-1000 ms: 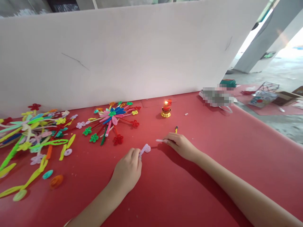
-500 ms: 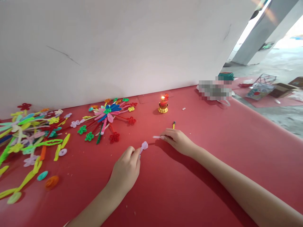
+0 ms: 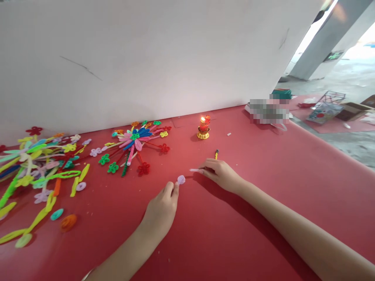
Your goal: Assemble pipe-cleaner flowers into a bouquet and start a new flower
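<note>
My left hand point(image 3: 163, 207) is closed, with thumb and finger pinching a small lilac pipe-cleaner piece point(image 3: 181, 180) whose rounded end sticks out past the fingertips. To its right, my right hand point(image 3: 221, 174) pinches a short whitish stick that looks like a glue stick point(image 3: 194, 170), its tip pointing left towards the lilac piece. A small gap separates the two. Beyond the right hand burns a red candle point(image 3: 204, 125) on a gold stand. Just behind the right hand's knuckles lies a thin yellow and dark stick point(image 3: 216, 154), its lower end hidden.
A many-coloured pipe-cleaner flower bunch point(image 3: 135, 136) lies left of the candle. Farther left spreads another bunch point(image 3: 32, 156) with loose yellow strips, a turquoise coil point(image 3: 56, 214) and an orange coil point(image 3: 68, 223). A white wall point(image 3: 164, 58) bounds the red surface point(image 3: 234, 246) behind.
My left hand has moved slightly up and to the right with the lilac piece, closer to the stick. The right hand has stayed almost still. The view has shifted a little.
</note>
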Demonstrator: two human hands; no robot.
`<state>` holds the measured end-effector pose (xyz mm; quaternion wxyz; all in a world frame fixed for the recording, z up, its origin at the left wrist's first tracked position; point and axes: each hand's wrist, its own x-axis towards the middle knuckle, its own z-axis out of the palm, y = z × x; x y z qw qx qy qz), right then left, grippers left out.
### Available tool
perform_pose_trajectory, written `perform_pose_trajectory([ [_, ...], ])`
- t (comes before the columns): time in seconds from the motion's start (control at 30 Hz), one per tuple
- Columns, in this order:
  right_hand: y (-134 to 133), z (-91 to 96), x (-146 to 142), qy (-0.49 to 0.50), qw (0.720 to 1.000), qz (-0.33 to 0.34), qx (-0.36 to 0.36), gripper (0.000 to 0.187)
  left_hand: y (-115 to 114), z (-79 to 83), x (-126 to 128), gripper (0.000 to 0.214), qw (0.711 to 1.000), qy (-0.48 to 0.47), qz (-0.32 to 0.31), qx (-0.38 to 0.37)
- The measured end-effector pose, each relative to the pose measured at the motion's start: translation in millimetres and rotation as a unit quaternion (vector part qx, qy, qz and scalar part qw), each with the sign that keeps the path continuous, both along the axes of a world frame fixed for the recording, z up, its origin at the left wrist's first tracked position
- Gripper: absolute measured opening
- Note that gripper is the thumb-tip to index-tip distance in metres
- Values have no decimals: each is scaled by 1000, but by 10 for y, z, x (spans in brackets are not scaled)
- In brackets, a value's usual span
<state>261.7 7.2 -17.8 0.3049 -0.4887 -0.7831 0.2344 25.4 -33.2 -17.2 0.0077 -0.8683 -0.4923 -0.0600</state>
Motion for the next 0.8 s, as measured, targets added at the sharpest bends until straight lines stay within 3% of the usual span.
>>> perform_pose_trajectory([
  [0.33, -44, 9, -114, 79, 994, -45, -55, 20, -6, 79, 125, 33, 994, -33, 92, -53],
  [0.57, -30, -26, -113, 101, 990, -51, -90, 39, -20, 46, 159, 29, 993, -37, 88, -64],
  [0.67, -29, -53, -109, 112, 987, -52, -100, 39, -21, 16, 166, 29, 995, -22, 73, -57],
  [0.8, -35, -64, -117, 113, 986, -54, -111, 38, -17, 27, 190, 23, 991, -12, 107, -74],
])
